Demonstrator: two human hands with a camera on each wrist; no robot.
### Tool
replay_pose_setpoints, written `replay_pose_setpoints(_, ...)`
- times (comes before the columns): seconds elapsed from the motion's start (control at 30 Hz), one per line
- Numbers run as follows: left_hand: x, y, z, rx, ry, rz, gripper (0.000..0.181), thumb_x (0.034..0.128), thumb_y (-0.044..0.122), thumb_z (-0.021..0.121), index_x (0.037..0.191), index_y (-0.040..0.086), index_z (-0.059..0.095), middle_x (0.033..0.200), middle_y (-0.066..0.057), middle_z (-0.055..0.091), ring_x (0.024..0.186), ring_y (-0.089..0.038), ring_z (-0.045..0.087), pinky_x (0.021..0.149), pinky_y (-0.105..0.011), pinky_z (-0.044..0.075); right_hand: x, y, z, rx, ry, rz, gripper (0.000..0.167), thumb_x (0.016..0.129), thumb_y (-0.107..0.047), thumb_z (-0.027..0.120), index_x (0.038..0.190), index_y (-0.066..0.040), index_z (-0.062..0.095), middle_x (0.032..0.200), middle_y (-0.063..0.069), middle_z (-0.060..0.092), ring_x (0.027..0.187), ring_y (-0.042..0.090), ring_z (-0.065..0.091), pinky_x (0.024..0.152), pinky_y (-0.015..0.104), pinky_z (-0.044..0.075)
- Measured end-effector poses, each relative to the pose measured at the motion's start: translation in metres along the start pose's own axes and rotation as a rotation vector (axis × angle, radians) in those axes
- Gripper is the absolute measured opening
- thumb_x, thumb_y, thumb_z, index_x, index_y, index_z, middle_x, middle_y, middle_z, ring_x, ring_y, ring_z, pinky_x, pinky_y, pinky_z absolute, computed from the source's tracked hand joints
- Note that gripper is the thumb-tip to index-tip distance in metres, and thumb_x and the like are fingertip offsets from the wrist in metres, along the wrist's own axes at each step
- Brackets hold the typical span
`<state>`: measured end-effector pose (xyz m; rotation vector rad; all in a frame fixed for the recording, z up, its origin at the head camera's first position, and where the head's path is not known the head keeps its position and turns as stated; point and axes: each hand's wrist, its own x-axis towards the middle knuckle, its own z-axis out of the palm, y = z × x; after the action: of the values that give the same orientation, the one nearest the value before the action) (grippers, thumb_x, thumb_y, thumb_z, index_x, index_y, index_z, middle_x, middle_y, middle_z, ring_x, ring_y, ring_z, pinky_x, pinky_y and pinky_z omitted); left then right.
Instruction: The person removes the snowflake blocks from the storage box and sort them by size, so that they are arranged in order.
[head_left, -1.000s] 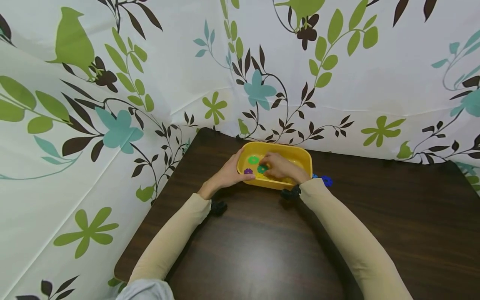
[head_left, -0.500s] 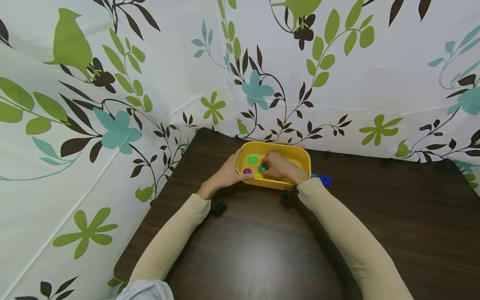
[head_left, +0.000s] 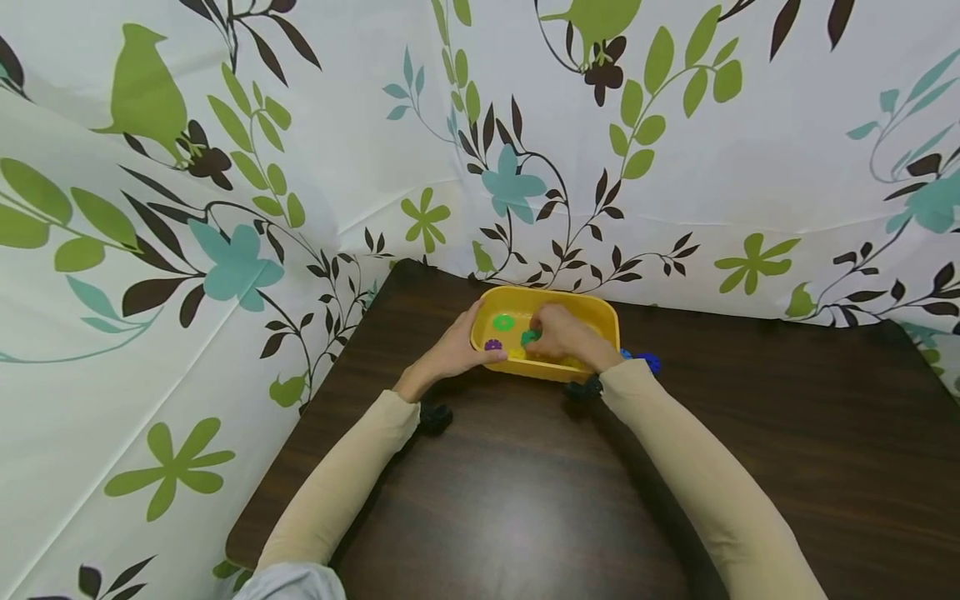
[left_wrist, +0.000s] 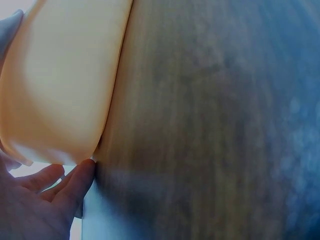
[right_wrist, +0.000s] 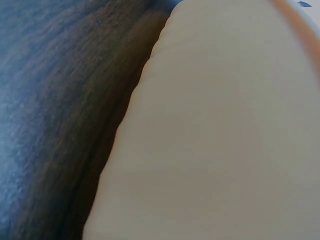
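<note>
A yellow plastic tub [head_left: 546,374] stands near the table's far edge. My left hand [head_left: 454,346] holds its left end, thumb over the near rim and fingers along the outer wall; in the left wrist view the fingertips [left_wrist: 82,172] touch that wall. Inside the tub my right hand [head_left: 564,335] pinches a green flower-shaped disc [head_left: 529,337], partly hidden by the fingers. Left of it lie a light green disc [head_left: 503,322], a purple disc [head_left: 492,345] and a yellow piece [head_left: 517,354]. The right wrist view shows mostly the tub's wall [right_wrist: 210,125], without the hand.
Blue discs [head_left: 649,362] lie on the dark wooden table [head_left: 480,500] just right of the tub, partly behind the right wrist. A patterned curtain [head_left: 360,125] hangs along the table's far and left sides.
My right hand has shifted slightly right inside the tub, and the green disc has moved and tilted with it. The left hand keeps its place on the tub.
</note>
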<state>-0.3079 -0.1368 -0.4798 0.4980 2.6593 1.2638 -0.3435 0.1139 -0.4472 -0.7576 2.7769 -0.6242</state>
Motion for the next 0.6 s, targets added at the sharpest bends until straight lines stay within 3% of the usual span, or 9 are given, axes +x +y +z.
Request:
replay_pose_setpoints(0.1, 0.000, 0.000, 0.000, -0.003, 0.002, -0.004, 0.122, 0.0906, 0.048, 0.087, 0.178, 0.020, 0.006, 0.171, -0.022, 0.035, 0.133, -0.035, 0.056, 0.116, -0.054, 0.049, -0.007, 0.000, -0.002, 0.002, 0.023, 0.007, 0.038, 0.089, -0.026, 0.083, 0.112, 0.004, 0.078, 0.113, 0.018, 0.076, 0.094, 0.023, 0.065, 0.089, 0.038, 0.060)
replay_pose_setpoints(0.23, -0.001, 0.003, 0.000, -0.001, 0.007, -0.016, 0.122, 0.0903, 0.048, 0.087, 0.178, 0.019, 0.006, 0.172, -0.023, 0.035, 0.136, -0.037, 0.055, 0.119, -0.056, 0.047, -0.017, 0.001, -0.007, 0.020, 0.062, 0.001, 0.046, 0.088, -0.026, 0.084, 0.117, 0.008, 0.076, 0.122, 0.024, 0.077, 0.107, 0.032, 0.071, 0.103, 0.049, 0.061)
replay_pose_setpoints(0.6, 0.000, 0.000, 0.000, 0.012, 0.014, 0.000, 0.123, 0.0893, 0.050, 0.087, 0.178, 0.020, 0.007, 0.171, -0.023, 0.035, 0.135, -0.038, 0.055, 0.120, -0.058, 0.047, -0.046, 0.009, -0.018, 0.040, 0.163, 0.020, 0.050, 0.085, -0.029, 0.086, 0.119, 0.006, 0.074, 0.120, 0.022, 0.077, 0.111, 0.035, 0.071, 0.103, 0.050, 0.060)
